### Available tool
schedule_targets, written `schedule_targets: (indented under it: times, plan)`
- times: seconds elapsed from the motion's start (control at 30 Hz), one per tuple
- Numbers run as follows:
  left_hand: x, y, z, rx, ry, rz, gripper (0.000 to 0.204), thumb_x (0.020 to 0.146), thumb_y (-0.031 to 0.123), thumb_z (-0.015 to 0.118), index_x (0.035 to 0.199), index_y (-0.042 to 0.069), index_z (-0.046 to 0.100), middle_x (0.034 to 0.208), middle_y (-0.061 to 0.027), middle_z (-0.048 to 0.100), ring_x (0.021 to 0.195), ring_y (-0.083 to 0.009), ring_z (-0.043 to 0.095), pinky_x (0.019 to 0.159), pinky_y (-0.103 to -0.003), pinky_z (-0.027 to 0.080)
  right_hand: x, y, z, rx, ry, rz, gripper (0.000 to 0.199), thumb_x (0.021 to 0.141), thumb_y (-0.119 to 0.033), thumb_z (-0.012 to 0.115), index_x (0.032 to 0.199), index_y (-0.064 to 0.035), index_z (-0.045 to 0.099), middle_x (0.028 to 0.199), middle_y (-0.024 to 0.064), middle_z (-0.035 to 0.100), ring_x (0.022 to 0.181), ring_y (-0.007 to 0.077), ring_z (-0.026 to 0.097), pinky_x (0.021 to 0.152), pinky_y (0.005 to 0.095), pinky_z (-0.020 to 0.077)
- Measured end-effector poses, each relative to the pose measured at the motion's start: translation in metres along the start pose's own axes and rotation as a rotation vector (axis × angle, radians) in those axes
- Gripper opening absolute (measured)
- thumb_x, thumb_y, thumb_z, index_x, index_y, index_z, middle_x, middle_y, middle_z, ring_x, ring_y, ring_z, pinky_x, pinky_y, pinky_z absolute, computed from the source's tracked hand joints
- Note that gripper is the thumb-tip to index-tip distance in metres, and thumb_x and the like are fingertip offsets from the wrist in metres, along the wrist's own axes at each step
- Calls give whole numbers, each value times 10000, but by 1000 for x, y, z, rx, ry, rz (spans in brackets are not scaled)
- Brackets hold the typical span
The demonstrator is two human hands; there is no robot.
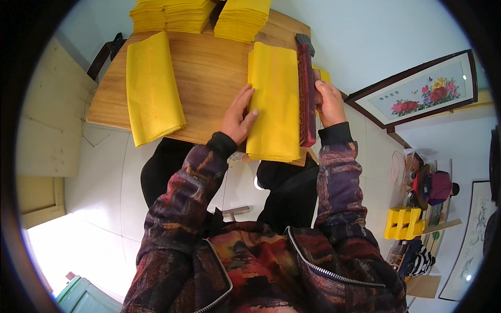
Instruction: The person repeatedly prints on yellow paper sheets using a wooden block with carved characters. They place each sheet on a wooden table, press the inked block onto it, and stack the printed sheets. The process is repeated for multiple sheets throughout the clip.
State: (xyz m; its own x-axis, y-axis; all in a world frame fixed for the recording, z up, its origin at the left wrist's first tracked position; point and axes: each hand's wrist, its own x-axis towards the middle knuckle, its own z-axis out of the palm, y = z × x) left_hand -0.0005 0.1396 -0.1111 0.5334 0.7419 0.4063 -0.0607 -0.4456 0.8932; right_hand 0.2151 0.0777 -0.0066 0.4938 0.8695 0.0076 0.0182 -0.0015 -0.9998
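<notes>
A tall stack of yellow paper sheets (274, 99) lies in front of me at the table's near edge, its lower end reaching past the wood. My left hand (239, 117) rests along the stack's left edge, fingers stretched and thumb apart on the paper. Beside the right edge, a long dark red block with a carved face (307, 99) stands tipped on its side, the face turned toward the paper. My right hand (329, 101) grips the wooden piece at its back, fingers curled round it. Left of these, another yellow paper stack (154, 88) lies apart.
The wooden table (209, 78) carries more yellow paper piles (242, 21) at its far side. A dark grey object (305, 43) sits beyond the block's far end. A framed flower picture (417, 94) is on the right, with a cluttered shelf (425, 208) below it.
</notes>
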Motion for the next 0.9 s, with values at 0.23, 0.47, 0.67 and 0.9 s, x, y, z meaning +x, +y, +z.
schedule_targets:
  times: [0.23, 0.47, 0.67, 0.9]
  plan:
    - [-43, 70, 21, 652, -296, 252, 676, 780, 400, 591, 1334, 90, 358, 1429, -101, 278, 1332, -271, 232, 1071, -458, 166, -20, -16, -12, 121, 16, -9, 199, 875, -221, 508, 879, -34, 574, 808, 11, 596, 681, 80, 555, 579, 214, 428]
    - [-58, 75, 49, 730, -493, 287, 716, 741, 423, 619, 1334, 116, 361, 1439, -74, 259, 1338, -270, 212, 1073, -466, 162, -33, -21, -8, 138, 10, -70, 213, 882, -211, 491, 937, -20, 567, 838, 8, 595, 700, 86, 553, 626, 217, 428]
    - [-64, 69, 56, 743, -488, 272, 695, 736, 436, 614, 1307, 105, 396, 1430, -85, 270, 1340, -283, 197, 1074, -478, 152, -34, -15, -2, 58, 55, 87, 191, 876, -226, 515, 776, -64, 526, 695, -44, 499, 587, 56, 453, 519, 207, 353]
    - [-68, 69, 59, 787, -515, 227, 723, 761, 416, 600, 1357, 119, 317, 1428, -84, 270, 1330, -267, 221, 1082, -458, 134, -6, -21, 16, -126, -50, 32, 230, 850, -209, 550, 740, -9, 526, 629, 6, 510, 533, 88, 476, 471, 245, 368]
